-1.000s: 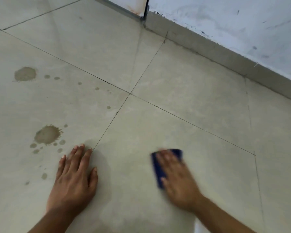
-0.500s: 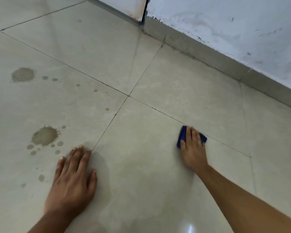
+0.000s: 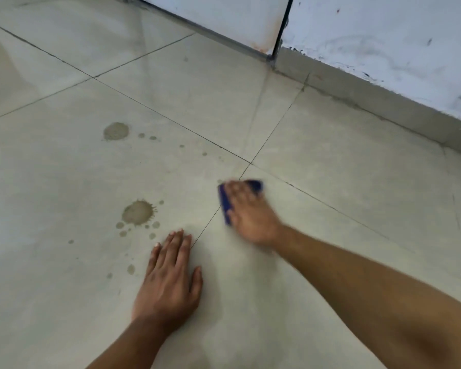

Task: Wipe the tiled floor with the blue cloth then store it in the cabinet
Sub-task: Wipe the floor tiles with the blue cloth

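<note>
A scuffed white wall [image 3: 383,35] with grey skirting [image 3: 370,102] stands behind.

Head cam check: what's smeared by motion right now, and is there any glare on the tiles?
Head view: the right hand and the blue cloth under it are motion-blurred; the left hand, flat on the tiled floor, is sharp, as are the brown stains. Soft pale sheen on the far tiles, no harsh glare. Grout lines bow slightly from the wide lens.
</note>
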